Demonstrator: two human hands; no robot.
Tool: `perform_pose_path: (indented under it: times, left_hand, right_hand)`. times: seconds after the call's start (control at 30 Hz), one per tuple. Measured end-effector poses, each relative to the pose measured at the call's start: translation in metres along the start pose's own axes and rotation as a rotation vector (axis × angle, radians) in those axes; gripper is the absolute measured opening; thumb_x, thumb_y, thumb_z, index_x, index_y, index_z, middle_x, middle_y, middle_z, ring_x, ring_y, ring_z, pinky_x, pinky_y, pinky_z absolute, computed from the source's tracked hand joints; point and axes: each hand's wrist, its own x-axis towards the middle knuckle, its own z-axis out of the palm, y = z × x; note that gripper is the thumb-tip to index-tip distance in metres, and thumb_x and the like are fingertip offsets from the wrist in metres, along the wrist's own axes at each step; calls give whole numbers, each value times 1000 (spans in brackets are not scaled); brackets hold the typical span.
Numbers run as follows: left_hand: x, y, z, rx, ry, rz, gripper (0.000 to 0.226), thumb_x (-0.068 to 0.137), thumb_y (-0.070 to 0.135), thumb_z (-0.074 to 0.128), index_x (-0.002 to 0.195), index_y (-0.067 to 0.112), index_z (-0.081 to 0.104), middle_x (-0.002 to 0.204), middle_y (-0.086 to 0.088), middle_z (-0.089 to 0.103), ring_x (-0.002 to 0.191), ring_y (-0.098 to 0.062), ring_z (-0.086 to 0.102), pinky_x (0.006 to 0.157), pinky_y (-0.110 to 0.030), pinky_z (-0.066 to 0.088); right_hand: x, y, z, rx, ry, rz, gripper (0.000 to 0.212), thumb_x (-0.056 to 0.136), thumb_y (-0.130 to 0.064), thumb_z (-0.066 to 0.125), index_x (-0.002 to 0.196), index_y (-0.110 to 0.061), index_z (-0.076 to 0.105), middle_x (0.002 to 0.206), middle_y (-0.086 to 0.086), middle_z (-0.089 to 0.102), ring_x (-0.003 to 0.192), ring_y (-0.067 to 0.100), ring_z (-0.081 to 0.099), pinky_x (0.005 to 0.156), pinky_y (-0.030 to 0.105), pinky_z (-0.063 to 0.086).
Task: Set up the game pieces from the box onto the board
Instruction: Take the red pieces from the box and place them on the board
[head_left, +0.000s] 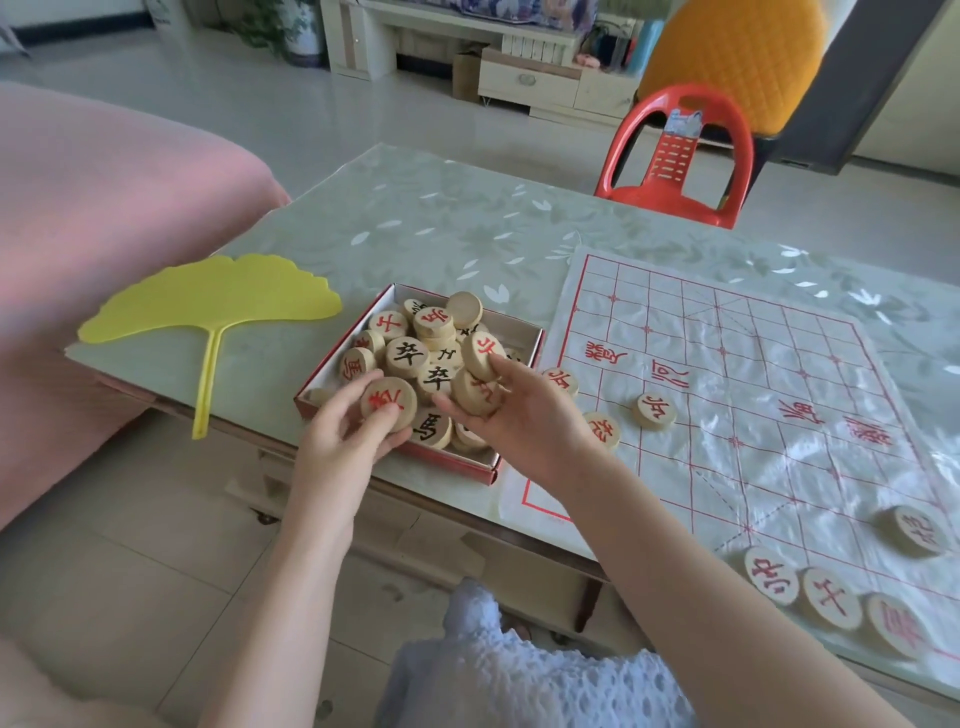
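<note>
Left grip: curled round one red piece, over the box.
Right grip: clutched two pieces at box's right edge.

board: right edge out of frame | box: contents partly hidden under right hand

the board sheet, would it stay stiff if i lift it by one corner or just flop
Probably floppy: the board sheet shows wrinkles and creases like thin plastic film. It likely weighs little and may slide on the glossy table cover when pushed, shifting the pieces on it.
</note>
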Motion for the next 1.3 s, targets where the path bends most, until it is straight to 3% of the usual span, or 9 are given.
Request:
perform_pose_path:
  times: [0.2, 0.33, 0.4, 0.53, 0.7, 0.87, 1.03, 1.17, 1.3]
  left_hand:
    - [-22, 3, 9, 192, -128, -19, 50, 70, 7, 76, 108, 38, 61, 103, 14, 69, 94, 4, 65, 70, -6, 49]
    - [-37, 1, 21, 311, -166, -10, 50, 67, 12, 79, 106, 39, 61, 103, 11, 70, 94, -1, 66, 76, -15, 50]
    - [-44, -1, 29, 479, -177, 58, 51, 67, 16, 79, 109, 38, 60, 109, 10, 66, 99, -5, 63, 84, -18, 48]
    - [-58, -11, 50, 883, -201, 316, 54, 66, 24, 80, 116, 26, 60, 108, 7, 53, 104, -9, 52, 82, -3, 35]
    - [-65, -30, 67, 1202, -234, 512, 55, 68, 36, 77, 118, 21, 60, 107, 4, 48, 109, -14, 44, 92, -20, 36]
    - [-63, -43, 77, 1378, -255, 544, 58, 70, 38, 75, 122, 21, 57, 109, 4, 57, 103, -18, 46, 93, -28, 39]
    - [-64, -48, 77, 1371, -251, 555, 54, 68, 30, 79, 117, 17, 62, 112, 4, 62, 98, -22, 50, 90, -32, 45]
    - [-65, -37, 91, 1188, -275, 534, 53, 73, 32, 74, 122, 19, 58, 116, 4, 57, 109, -18, 50, 94, -28, 40]
    - [-62, -20, 141, 833, -585, 287, 66, 77, 34, 69, 135, 38, 39, 125, 16, 50, 102, 0, 56, 83, -14, 46]
  right_hand:
    - [-27, -26, -25, -174, -31, -72, 15, 89, -17, 50, 90, -10, 63, 76, 5, 50, 71, 15, 55, 66, 26, 52]
    - [-50, -41, -46, -287, 65, -103, 18, 91, -21, 49, 98, -11, 61, 82, 5, 59, 69, 14, 58, 57, 21, 49]
    - [-63, -48, -58, -306, 128, -129, 18, 91, -21, 50, 101, -10, 60, 80, 4, 65, 70, 15, 61, 54, 20, 49]
    - [-88, -60, -82, -364, 219, -158, 25, 80, -24, 60, 100, -10, 60, 80, 5, 65, 66, 13, 62, 48, 19, 47]
    - [-111, -64, -105, -500, 239, -146, 29, 79, -28, 61, 104, -14, 66, 86, 4, 65, 67, 13, 59, 51, 19, 46]
    - [-119, -62, -114, -597, 214, -140, 37, 80, -31, 61, 113, -14, 64, 97, 8, 59, 72, 16, 57, 54, 22, 45]
    - [-127, -67, -117, -689, 199, -150, 29, 79, -36, 61, 105, -25, 69, 94, -1, 65, 72, 11, 57, 56, 19, 46]
    - [-134, -75, -122, -757, 227, -175, 38, 77, -38, 61, 112, -22, 65, 98, 0, 64, 73, 11, 55, 57, 19, 44]
    - [-142, -80, -127, -836, 212, -195, 39, 75, -38, 63, 111, -23, 64, 92, -2, 67, 73, 11, 53, 58, 20, 42]
